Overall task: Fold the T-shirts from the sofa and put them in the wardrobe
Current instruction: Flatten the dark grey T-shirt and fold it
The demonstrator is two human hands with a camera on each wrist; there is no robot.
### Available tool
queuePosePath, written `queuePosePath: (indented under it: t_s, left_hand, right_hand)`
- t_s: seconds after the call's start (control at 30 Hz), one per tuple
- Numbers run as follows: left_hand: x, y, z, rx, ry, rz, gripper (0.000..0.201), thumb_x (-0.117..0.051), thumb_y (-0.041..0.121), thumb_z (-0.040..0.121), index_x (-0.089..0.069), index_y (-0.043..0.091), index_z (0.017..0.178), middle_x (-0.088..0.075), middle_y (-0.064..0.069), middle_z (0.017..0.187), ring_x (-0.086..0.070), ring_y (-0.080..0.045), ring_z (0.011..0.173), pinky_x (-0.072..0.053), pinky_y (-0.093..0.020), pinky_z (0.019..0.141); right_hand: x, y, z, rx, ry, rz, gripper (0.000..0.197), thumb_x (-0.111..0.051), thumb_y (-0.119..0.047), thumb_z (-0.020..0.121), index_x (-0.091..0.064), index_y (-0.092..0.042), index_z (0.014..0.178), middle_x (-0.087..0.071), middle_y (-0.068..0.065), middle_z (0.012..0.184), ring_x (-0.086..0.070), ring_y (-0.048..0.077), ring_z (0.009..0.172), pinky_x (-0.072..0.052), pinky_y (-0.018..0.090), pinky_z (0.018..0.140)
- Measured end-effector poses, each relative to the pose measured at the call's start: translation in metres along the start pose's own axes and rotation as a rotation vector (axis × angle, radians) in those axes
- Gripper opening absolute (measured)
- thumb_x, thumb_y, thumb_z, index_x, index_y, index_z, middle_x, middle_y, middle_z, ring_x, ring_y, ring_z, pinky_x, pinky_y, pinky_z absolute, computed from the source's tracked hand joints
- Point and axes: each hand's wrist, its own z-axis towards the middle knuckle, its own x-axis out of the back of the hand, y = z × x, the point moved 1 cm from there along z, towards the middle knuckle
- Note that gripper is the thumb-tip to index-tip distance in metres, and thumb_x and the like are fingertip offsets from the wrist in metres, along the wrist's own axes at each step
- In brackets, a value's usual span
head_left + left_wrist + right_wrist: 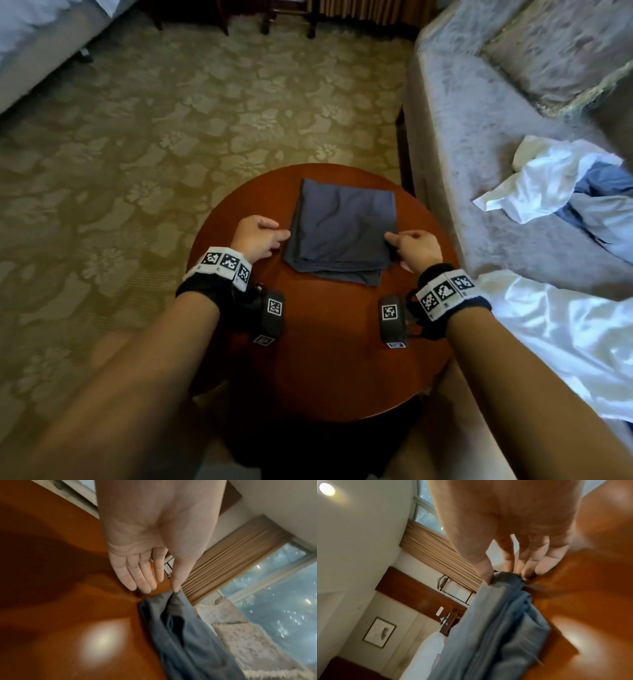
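Note:
A dark blue-grey T-shirt (pixel 342 233), folded into a rough square, lies flat on the round wooden table (pixel 325 359). My left hand (pixel 274 236) is at its left edge. In the left wrist view that hand (pixel 159 588) has straight fingers (pixel 142 580) just over the table, and the thumb tip touches the T-shirt (pixel 180 635). My right hand (pixel 394 241) is at the right edge. In the right wrist view the hand (pixel 505 576) pinches the T-shirt's (pixel 496 622) folded layers, thumb on top and fingers (pixel 541 566) on the table side.
A grey patterned sofa (pixel 479 171) stands right of the table with a crumpled pile of white and blue garments (pixel 555 178), a cushion (pixel 565 51) and a white cloth (pixel 565 335) nearer me. A bed (pixel 34 34) is at far left, across patterned carpet (pixel 171 137).

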Motion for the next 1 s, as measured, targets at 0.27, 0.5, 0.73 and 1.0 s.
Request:
queuePosePath:
  t_s: [0.27, 0.5, 0.73, 1.0]
  left_hand:
    - [-0.018, 0.003, -0.01, -0.198, 0.014, 0.487, 0.033, -0.068, 0.049, 0.083, -0.066, 0.018, 0.076, -0.063, 0.001, 0.081, -0.059, -0.019, 0.082, -0.046, -0.031, 0.075]
    - [-0.025, 0.017, -0.015, -0.174, -0.083, 0.414, 0.044, -0.068, 0.028, 0.089, -0.038, 0.017, 0.059, -0.05, -0.004, 0.066, -0.055, -0.022, 0.064, -0.04, -0.029, 0.06]
    - [-0.003, 0.028, -0.025, -0.05, -0.132, -0.141, 0.017, -0.062, 0.015, 0.094, -0.052, 0.01, 0.081, -0.066, -0.007, 0.102, -0.071, -0.026, 0.081, -0.059, -0.033, 0.068]
    - [-0.003, -0.021, -0.028, -0.003, 0.089, 0.167, 0.026, -0.079, 0.003, 0.075, -0.056, 0.008, 0.065, -0.07, -0.014, 0.084, -0.07, -0.022, 0.069, -0.06, -0.04, 0.075]
  right_hand:
    - [-0.005, 0.003, -0.019, -0.046, 0.015, -0.01, 0.038, -0.075, -0.044, 0.081, -0.056, -0.015, 0.065, -0.068, 0.009, 0.076, -0.066, 0.029, 0.079, -0.056, 0.042, 0.08]
    - [-0.005, -0.013, -0.036, -0.074, -0.073, 0.299, 0.028, -0.072, -0.024, 0.088, -0.051, -0.01, 0.076, -0.063, 0.011, 0.089, -0.066, 0.026, 0.076, -0.061, 0.038, 0.071]
    - [0.0, -0.021, -0.059, -0.165, -0.243, 0.595, 0.023, -0.062, -0.015, 0.094, -0.058, -0.001, 0.112, -0.066, 0.015, 0.101, -0.067, 0.029, 0.08, -0.06, 0.032, 0.056]
    - [-0.017, 0.019, -0.067, -0.003, -0.102, -0.133, 0.033, -0.077, -0.016, 0.077, -0.044, -0.018, 0.07, -0.058, 0.002, 0.078, -0.06, 0.022, 0.076, -0.05, 0.031, 0.061]
